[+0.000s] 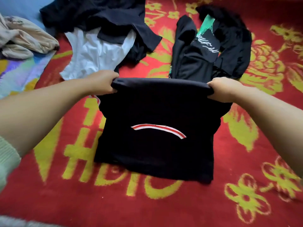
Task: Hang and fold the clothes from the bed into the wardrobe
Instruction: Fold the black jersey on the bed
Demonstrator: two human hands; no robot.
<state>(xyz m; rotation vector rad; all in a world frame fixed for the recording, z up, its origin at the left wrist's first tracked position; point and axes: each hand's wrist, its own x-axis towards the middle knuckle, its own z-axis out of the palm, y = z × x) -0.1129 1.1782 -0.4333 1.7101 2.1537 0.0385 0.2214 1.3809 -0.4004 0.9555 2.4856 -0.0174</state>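
Note:
A black shirt (157,112) with a red-and-white striped collar band lies part-folded in the middle of the red and yellow bedspread (229,161). Its far fold is lifted off the bed. My left hand (103,83) grips the left end of that fold, and my right hand (221,89) grips the right end. The near hem of the shirt rests flat on the bedspread.
Loose clothes lie beyond the shirt: a white garment (91,53) under dark ones (105,15) at the back left, and a black top with green print (206,43) at the back right. A beige cloth (21,40) is bunched at the far left.

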